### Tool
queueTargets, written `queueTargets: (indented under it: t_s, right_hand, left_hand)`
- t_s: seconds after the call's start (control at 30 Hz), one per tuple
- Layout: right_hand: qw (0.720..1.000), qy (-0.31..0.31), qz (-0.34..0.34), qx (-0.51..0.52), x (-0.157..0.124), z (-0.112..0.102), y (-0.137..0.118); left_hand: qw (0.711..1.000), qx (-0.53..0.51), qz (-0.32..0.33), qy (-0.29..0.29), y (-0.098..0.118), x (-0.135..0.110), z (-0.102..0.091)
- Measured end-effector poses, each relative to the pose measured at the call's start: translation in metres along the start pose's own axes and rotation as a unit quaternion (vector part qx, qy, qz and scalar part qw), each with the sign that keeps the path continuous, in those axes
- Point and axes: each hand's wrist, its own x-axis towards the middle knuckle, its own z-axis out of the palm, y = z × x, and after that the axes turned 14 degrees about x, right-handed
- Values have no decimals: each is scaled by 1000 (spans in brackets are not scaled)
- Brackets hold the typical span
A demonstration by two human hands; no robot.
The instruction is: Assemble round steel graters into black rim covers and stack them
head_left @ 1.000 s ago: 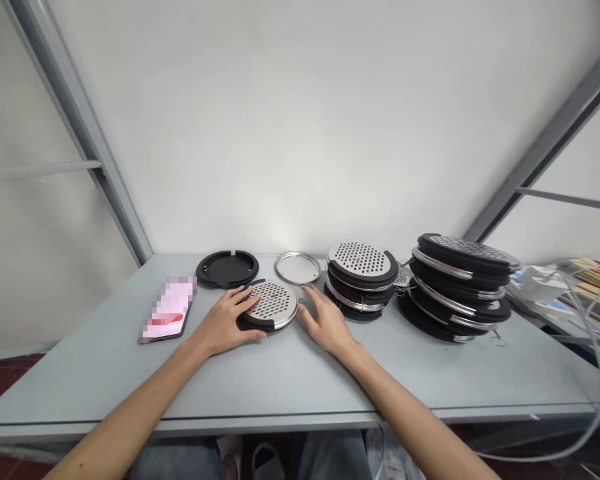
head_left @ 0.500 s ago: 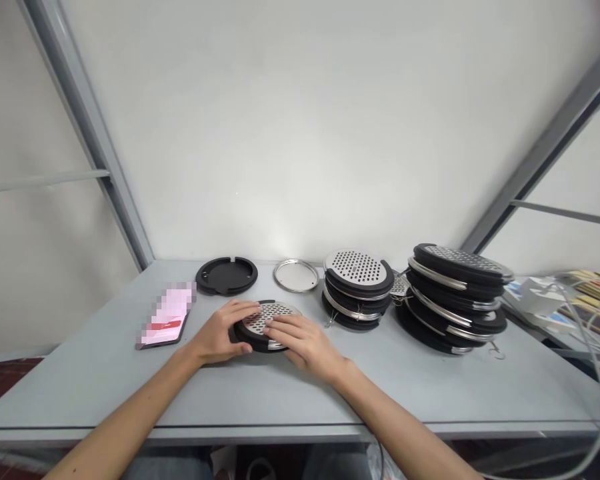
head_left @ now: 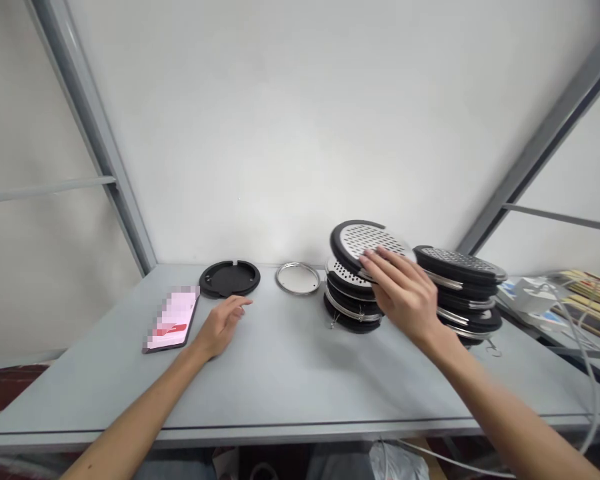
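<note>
Disc (head_left: 363, 239), perforated, is pinched in your right hand's (head_left: 405, 290) grip, raised off the worktop (head_left: 280, 373), partly hiding the shorter stack (head_left: 353, 309); your left hand (head_left: 223, 327), loosely spread, is near the black tray (head_left: 230, 277).

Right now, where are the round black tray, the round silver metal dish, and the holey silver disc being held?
Round black tray (head_left: 231, 278): head view, bare floor.
Round silver metal dish (head_left: 297, 278): head view, flat middle.
Held holey silver disc (head_left: 369, 237): head view, holed top.

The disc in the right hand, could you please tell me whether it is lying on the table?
No, the right hand holds the disc tilted, up off the table, partly hiding the shorter stack.
</note>
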Motion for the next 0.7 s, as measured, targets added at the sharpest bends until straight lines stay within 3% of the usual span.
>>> queueTargets:
  t_s: [0.2,0.43,0.7]
  right_hand:
    - [994,-24,15,-101,-27,-1,32]
    - [996,-46,42,-67,-22,27,37]
    - [998,-37,32,-33,-20,27,41]
  left_hand:
    - [999,0,-9,32,-6,-2,3]
    - [998,8,-47,31,-3,-3,1]
    - [999,8,-45,22,-2,-2,2]
